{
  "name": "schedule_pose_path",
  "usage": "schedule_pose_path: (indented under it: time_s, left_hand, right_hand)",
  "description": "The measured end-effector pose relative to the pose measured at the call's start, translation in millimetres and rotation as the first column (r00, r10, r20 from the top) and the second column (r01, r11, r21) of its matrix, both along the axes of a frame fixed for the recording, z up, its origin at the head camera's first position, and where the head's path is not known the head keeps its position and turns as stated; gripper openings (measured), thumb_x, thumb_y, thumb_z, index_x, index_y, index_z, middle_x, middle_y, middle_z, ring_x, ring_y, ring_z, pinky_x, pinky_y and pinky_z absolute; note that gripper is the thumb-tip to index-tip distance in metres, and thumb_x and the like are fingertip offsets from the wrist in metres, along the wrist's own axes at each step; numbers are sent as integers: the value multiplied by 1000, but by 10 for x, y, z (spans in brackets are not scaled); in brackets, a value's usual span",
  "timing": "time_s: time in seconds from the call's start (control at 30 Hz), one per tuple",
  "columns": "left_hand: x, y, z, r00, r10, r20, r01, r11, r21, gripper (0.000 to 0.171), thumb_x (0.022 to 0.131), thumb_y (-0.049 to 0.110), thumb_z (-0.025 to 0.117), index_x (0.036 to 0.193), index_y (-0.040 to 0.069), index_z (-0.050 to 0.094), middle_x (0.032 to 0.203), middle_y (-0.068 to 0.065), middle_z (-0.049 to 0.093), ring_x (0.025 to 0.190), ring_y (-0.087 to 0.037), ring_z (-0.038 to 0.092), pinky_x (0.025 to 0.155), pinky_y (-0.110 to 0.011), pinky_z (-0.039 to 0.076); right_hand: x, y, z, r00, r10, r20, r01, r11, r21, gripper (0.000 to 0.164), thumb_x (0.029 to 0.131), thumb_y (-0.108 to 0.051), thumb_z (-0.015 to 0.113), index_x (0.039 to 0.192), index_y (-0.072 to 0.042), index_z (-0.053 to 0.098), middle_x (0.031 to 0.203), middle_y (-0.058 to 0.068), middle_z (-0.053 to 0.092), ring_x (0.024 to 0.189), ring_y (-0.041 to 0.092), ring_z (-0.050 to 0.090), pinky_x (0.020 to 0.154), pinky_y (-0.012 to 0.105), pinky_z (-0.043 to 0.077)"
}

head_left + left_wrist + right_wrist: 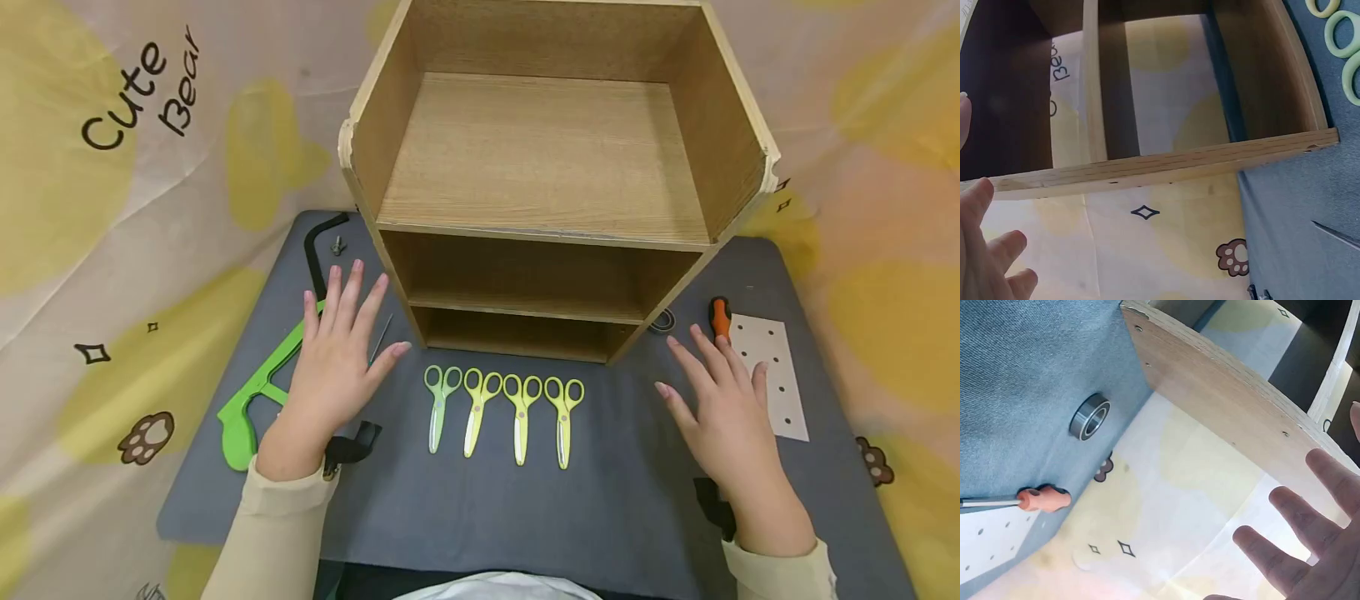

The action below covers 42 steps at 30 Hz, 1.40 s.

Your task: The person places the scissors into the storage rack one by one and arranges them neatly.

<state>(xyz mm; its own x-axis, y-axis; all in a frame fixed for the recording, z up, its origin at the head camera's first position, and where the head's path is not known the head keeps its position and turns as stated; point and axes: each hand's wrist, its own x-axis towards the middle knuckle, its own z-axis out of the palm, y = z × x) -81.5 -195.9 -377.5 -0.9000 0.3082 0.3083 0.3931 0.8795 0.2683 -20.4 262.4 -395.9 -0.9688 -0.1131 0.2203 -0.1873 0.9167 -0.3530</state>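
My left hand [330, 367] is held open with spread fingers above the table's left side, overlapping a green-handled hacksaw [240, 425] in the head view. On the right, my other hand [723, 417] hovers with its fingers straight and apart, holding nothing. Between and beyond them stands a wooden shelf unit [540, 158] with an upper tray and two lower compartments. Several yellow-green scissors [521, 417] lie in a row before it, handles towards the shelf. The left fingertips overlap the shelf's side edge in the left wrist view.
Right of the shelf lie a bearing [1090, 417], an orange-handled screwdriver [1045, 499] and a white board with holes [780, 383]. A small metal bolt [338, 246] lies at the back left. Beside the left hand shows a thin metal shaft [1336, 235]. Patterned cloth surrounds the grey table [495, 517].
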Motion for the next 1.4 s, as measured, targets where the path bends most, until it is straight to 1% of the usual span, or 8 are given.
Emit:
schedule_pose_path:
  time_s: [0.17, 0.33, 0.5, 0.7, 0.77, 0.87, 1.03, 1.4]
  left_hand:
    - [-98, 27, 81, 996, -11, -89, 17, 998, 57, 83, 104, 72, 25, 165, 16, 30, 174, -14, 13, 160, -36, 4, 122, -65, 3]
    - [-198, 64, 234, 969, 18, -246, 34, 978, 206, 58, 108, 49, 45, 148, 7, 47, 156, -21, 44, 142, -43, 42, 112, -63, 31]
    - [-346, 126, 472, 918, 90, -386, 89, 902, 423, 39, 102, 28, 55, 134, 6, 56, 125, -24, 57, 113, -40, 56, 96, -53, 41]
    - [-558, 262, 791, 869, 80, -487, 227, 811, 539, 39, 101, 29, 57, 137, 16, 47, 129, -20, 55, 113, -34, 59, 100, -41, 42]
    - [-615, 300, 874, 854, 73, -515, 245, 817, 522, 39, 102, 29, 58, 137, 17, 47, 129, -20, 54, 112, -35, 59, 100, -41, 43]
    - [-666, 330, 956, 847, 60, -528, 220, 865, 451, 38, 102, 26, 58, 139, 20, 51, 127, -22, 53, 110, -37, 56, 97, -46, 44]
    - [-690, 355, 972, 877, 41, -480, 130, 939, 318, 38, 105, 27, 56, 142, 21, 55, 124, -26, 50, 107, -40, 53, 86, -54, 39]
    - [-691, 330, 904, 884, 16, -467, 75, 982, 176, 31, 111, 30, 49, 137, 16, 58, 105, -26, 50, 87, -45, 50, 75, -55, 41]
  right_hand:
    - [-63, 5, 14, 999, 11, -30, -12, 999, -30, 63, 93, -14, 78, 151, -9, 54, 162, 22, 39, 148, 49, 32, 118, 72, 6]
    - [-110, -32, 32, 998, -13, -59, 8, 996, -90, 48, 93, -7, 77, 139, -5, 65, 143, 23, 58, 129, 50, 52, 106, 70, 34]
    - [-158, -122, -81, 1000, -29, 5, 29, 982, -187, 25, 97, -7, 73, 121, -7, 76, 109, 14, 74, 96, 36, 69, 82, 58, 54]
    - [-266, -295, -476, 979, 37, 200, 25, 954, -299, 20, 98, -8, 73, 117, -5, 77, 106, 10, 73, 90, 27, 69, 77, 48, 56]
    - [-288, -377, -610, 963, 54, 265, 31, 951, -308, 21, 98, -10, 74, 118, -4, 76, 110, 12, 69, 94, 28, 68, 79, 48, 55]
    - [-305, -506, -779, 936, 55, 349, 49, 958, -283, 26, 97, -16, 76, 120, -4, 72, 115, 15, 61, 97, 29, 64, 80, 47, 52]
    - [-308, -650, -924, 910, 25, 413, 65, 977, -202, 44, 92, -25, 83, 125, -3, 65, 118, 19, 53, 96, 32, 56, 83, 50, 49]
    - [-258, -826, -982, 894, 18, 449, 69, 982, -178, 73, 82, -35, 91, 141, -5, 59, 125, 19, 48, 103, 34, 58, 84, 53, 51]
